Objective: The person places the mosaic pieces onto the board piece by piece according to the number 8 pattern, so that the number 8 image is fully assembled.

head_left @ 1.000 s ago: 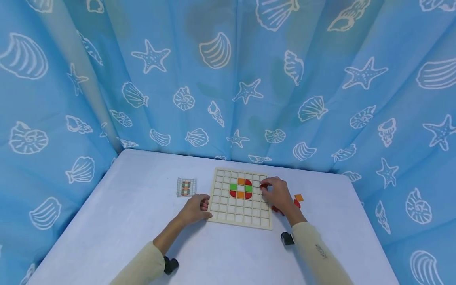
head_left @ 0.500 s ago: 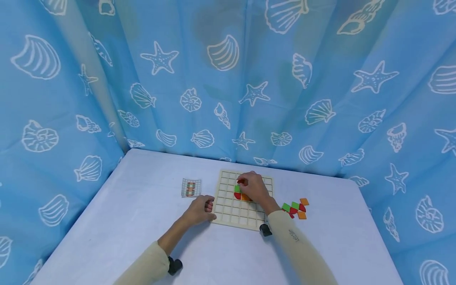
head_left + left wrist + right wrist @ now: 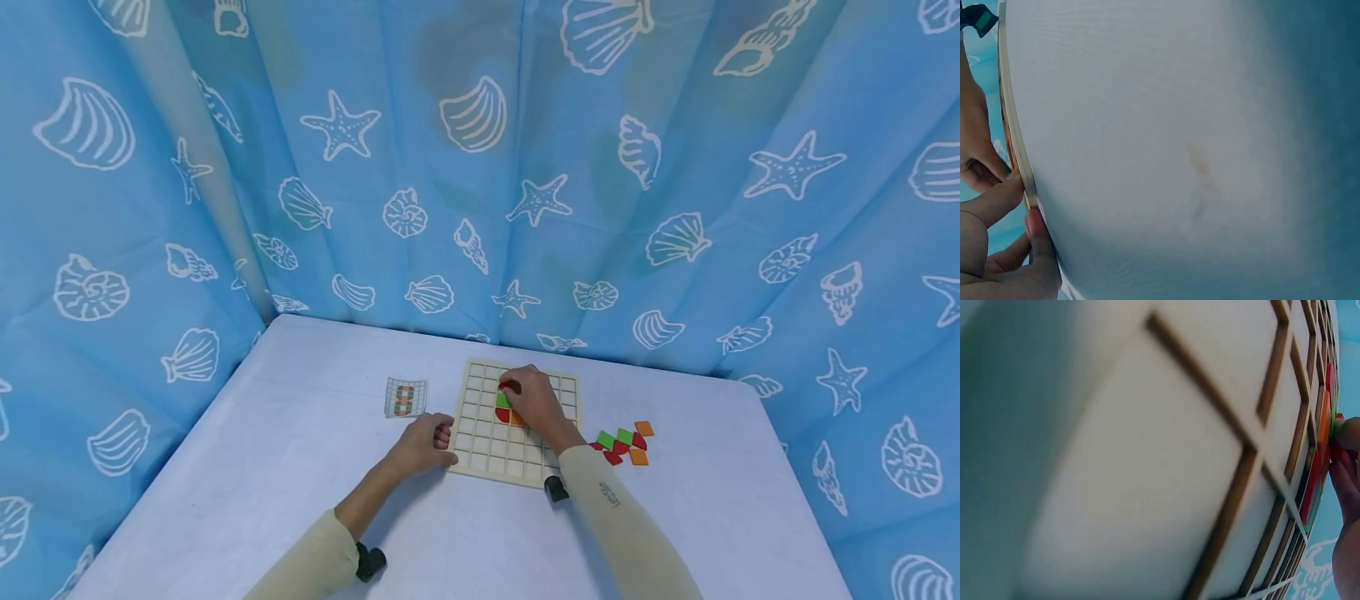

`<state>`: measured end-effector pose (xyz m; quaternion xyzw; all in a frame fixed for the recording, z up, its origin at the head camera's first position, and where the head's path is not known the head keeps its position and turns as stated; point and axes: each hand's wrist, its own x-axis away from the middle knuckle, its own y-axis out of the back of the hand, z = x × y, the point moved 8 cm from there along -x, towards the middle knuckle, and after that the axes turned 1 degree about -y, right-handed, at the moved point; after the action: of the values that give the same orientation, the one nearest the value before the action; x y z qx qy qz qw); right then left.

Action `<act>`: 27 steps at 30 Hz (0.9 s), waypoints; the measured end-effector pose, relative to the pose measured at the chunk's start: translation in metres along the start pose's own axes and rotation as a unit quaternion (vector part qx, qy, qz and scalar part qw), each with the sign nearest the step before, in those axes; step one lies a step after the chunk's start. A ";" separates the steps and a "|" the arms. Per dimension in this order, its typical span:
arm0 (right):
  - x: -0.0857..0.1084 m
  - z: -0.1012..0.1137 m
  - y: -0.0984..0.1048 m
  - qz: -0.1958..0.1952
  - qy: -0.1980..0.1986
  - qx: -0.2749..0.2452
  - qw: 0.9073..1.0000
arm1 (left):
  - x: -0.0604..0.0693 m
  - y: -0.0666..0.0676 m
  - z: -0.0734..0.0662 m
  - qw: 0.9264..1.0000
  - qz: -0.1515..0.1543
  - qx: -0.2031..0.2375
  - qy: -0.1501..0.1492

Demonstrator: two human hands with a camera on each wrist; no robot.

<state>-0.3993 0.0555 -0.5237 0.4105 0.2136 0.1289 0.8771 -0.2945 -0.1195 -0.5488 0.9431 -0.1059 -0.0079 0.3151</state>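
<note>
A wooden grid board [image 3: 468,458] lies on the white table. My left hand [image 3: 420,443] holds its left edge, and the left wrist view has that edge [image 3: 1016,134] between thumb and finger. Over the board's upper middle, my right hand [image 3: 536,402] pinches a small red tile [image 3: 511,387] at a square above a green tile [image 3: 503,400]. Below the green one sit a rounded red tile [image 3: 502,414] and a partly covered orange tile [image 3: 517,419]. My right hand hides the other tiles beside them. In the right wrist view, its fingertips [image 3: 1342,434] meet the coloured tiles.
Loose tiles lie right of the board, among them a green tile [image 3: 606,439], an orange tile [image 3: 638,457] and a red tile [image 3: 639,442]. A pattern card [image 3: 406,398] lies left of the board. A blue shell-print curtain [image 3: 420,208] surrounds the table.
My right hand has carried the red tile leftward from the board's right edge to the coloured group, uncovering the loose tiles. In the last half second it barely moves. The left hand keeps its hold.
</note>
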 end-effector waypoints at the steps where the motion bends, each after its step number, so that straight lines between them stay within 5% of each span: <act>1: 0.001 0.001 0.000 0.004 0.007 0.000 1.000 | 0.000 0.000 0.000 1.000 -0.001 0.001 -0.001; 8: 0.004 0.004 -0.001 0.022 0.043 0.014 0.999 | 0.001 0.000 -0.001 1.000 0.000 -0.003 -0.003; 27: 0.003 -0.009 0.004 0.011 0.025 -0.030 0.999 | 0.001 0.000 -0.002 1.000 0.005 -0.005 -0.008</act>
<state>-0.4014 0.0656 -0.5268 0.3828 0.2267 0.1549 0.8821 -0.2936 -0.1181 -0.5470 0.9407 -0.1130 -0.0143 0.3194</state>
